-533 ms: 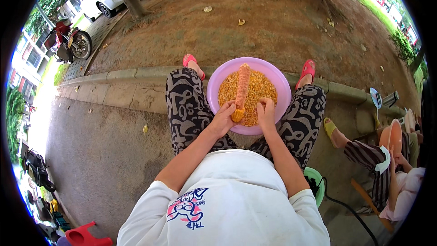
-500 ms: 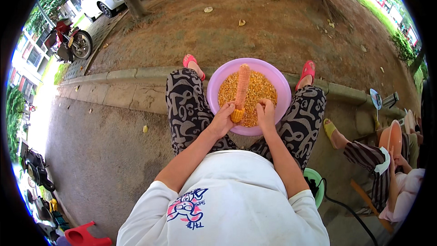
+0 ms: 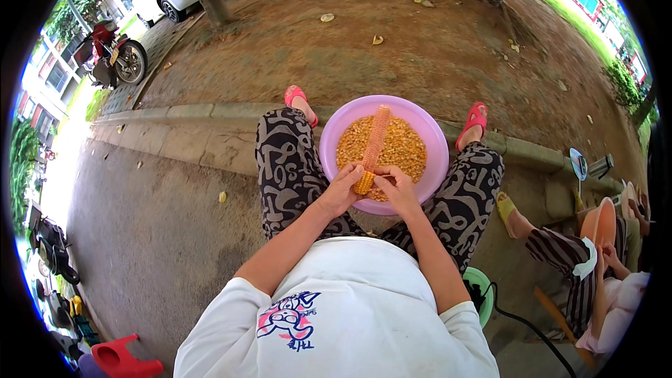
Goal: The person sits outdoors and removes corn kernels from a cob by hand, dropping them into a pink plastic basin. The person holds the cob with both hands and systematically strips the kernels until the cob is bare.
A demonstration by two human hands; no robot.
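Between my knees sits a pink-purple basin with loose yellow corn kernels covering its bottom. Over it I hold a corn cob, tilted with its far end a little to the right. Most of its length is bare and pinkish; yellow kernels remain on the end near me. My left hand is closed round that near end. The fingers of my right hand press on the kernels from the right side. Just what lies under those fingertips is hidden.
A kerb runs beyond my feet, with bare earth past it. At right another person with an orange basin sits close by. A green bucket and a black cable lie by my right side; a red stool stands at lower left.
My right hand has moved left from above the kernels onto the cob's near end. The cob leans slightly more to the right. The whole view has shifted a little.
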